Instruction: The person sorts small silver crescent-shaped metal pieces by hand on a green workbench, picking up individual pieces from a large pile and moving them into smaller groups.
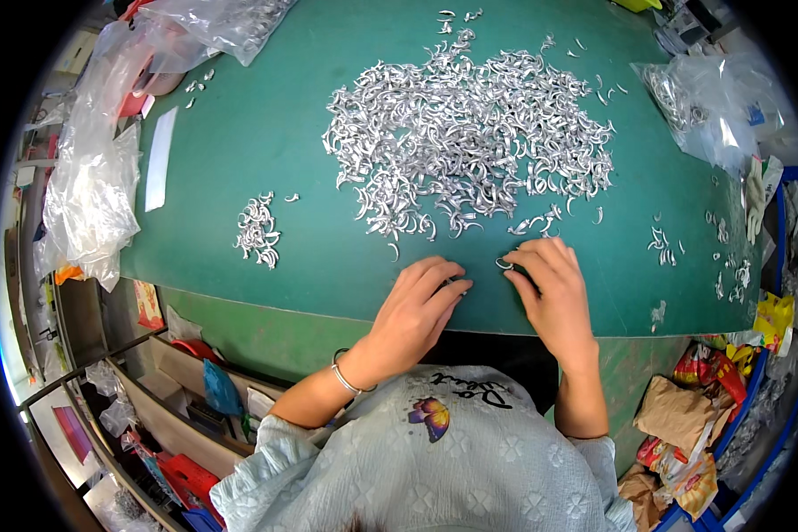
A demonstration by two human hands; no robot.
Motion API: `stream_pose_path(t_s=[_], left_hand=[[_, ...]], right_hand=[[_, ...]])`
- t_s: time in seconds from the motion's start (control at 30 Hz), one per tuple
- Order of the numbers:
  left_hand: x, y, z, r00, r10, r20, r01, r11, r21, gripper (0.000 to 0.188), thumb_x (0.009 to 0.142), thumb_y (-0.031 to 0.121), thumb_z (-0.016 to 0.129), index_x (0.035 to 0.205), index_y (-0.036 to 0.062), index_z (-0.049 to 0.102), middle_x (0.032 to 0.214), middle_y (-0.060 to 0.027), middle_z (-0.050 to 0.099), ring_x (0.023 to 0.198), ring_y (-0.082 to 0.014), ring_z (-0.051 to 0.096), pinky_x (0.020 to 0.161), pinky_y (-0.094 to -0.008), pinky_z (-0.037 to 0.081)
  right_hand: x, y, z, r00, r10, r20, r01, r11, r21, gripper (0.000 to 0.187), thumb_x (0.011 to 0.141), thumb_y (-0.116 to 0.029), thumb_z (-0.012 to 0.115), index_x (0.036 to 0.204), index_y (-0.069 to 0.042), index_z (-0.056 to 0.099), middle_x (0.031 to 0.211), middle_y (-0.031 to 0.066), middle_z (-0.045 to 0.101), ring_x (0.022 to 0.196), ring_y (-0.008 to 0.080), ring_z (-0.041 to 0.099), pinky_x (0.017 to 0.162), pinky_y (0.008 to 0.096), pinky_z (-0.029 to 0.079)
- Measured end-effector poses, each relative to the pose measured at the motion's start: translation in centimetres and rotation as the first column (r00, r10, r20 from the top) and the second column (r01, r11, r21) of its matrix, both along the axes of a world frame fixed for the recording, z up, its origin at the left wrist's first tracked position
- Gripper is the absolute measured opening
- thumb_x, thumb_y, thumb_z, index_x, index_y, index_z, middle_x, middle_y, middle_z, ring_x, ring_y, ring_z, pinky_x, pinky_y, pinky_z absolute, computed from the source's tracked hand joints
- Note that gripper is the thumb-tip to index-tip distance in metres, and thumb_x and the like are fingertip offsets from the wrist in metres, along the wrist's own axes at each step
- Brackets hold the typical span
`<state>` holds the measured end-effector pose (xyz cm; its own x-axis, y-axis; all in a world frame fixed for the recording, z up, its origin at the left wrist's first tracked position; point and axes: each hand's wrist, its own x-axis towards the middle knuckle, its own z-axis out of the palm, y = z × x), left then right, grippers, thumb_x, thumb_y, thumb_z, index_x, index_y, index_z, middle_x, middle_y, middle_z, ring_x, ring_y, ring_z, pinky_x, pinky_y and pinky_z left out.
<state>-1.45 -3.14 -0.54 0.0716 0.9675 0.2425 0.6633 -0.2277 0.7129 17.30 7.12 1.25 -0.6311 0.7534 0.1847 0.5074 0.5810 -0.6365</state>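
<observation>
A wide heap of small curved silver metal pieces [461, 133] covers the middle of the green table [310, 275]. Close to the table's near edge, my left hand [408, 309] is bent with thumb and fingertips drawn together; whatever sits between them is too small to make out. A short gap away, my right hand [551, 293] pinches one curved metal piece [504, 264] between thumb and forefinger. Several loose pieces [536, 220] lie just beyond the right hand. To the left is a smaller pile of the same pieces [258, 232].
Clear plastic bags [93, 195] bunch along the left edge, beside a white strip [160, 160]. Another clear bag [696, 106] rests at the far right. Scattered pieces [661, 246] lie at the right. Below the table stand an open drawer [177, 395] and brown paper bags [678, 412].
</observation>
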Motion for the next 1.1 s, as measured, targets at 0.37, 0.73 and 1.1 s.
stream_pose_path(t_s=[0.37, 0.73, 1.1], left_hand=[[0.3, 0.3, -0.4, 0.998, -0.009, 0.068, 0.008, 1.0, 0.026, 0.033, 0.075, -0.01, 0.068, 0.106, 0.0001, 0.065, 0.11, -0.0132, 0.061, 0.104, -0.033, 0.058, 0.087, -0.0416, 0.049], [1.8, 1.8, 0.2, 0.983, -0.124, -0.135, 0.134, 0.989, 0.066, 0.041, 0.076, -0.003, 0.069, 0.117, -0.0037, 0.061, 0.125, -0.014, 0.057, 0.117, -0.0326, 0.054, 0.093, -0.0435, 0.045], [1.3, 1.1, -0.3, 0.995, -0.082, -0.05, 0.085, 0.994, 0.066, 0.035, 0.075, -0.005, 0.069, 0.11, -0.0018, 0.064, 0.117, -0.0136, 0.06, 0.115, -0.0329, 0.057, 0.093, -0.0427, 0.047]], right_hand=[[0.3, -0.9, -0.2, 0.998, -0.045, 0.053, 0.045, 0.999, 0.006, 0.016, 0.077, -0.003, 0.073, 0.09, -0.003, 0.065, 0.09, 0.0091, 0.058, 0.087, 0.0297, 0.054, 0.075, 0.0389, 0.042], [0.6, 0.3, -0.4, 0.999, 0.014, 0.045, -0.016, 0.999, 0.038, 0.016, 0.078, -0.001, 0.071, 0.093, -0.002, 0.064, 0.095, 0.0089, 0.057, 0.089, 0.0287, 0.055, 0.076, 0.0386, 0.043], [1.1, 0.0, 0.3, 0.999, 0.032, -0.023, -0.032, 0.999, 0.001, 0.028, 0.078, -0.003, 0.072, 0.105, -0.003, 0.066, 0.108, 0.0113, 0.059, 0.096, 0.0312, 0.055, 0.083, 0.0406, 0.045]])
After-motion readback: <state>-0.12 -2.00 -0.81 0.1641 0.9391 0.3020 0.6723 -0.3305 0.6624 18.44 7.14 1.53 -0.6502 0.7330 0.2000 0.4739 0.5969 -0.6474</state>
